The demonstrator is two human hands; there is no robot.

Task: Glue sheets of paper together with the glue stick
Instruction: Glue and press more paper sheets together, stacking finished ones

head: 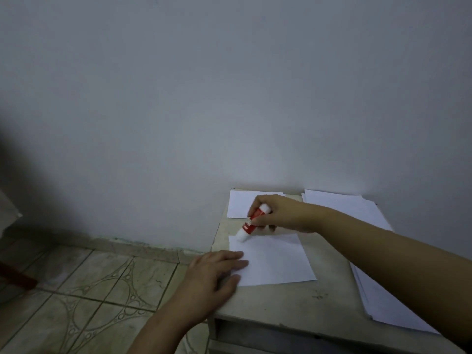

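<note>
Head: one glue stick (pixel 251 223) (two hands).

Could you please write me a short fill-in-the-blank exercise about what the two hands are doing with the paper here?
1. The right hand grips the red and white ____ .
2. Its tip touches the sheet of paper at the far ____ corner.
3. The left hand holds that sheet flat with ____ fingers.
4. The paper stack lies to the ____ of that sheet.

Missing words: glue stick; left; straight; right

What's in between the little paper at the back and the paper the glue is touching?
In the head view, only a strip of bare table, with the glue stick in the right hand passing above it.
</note>
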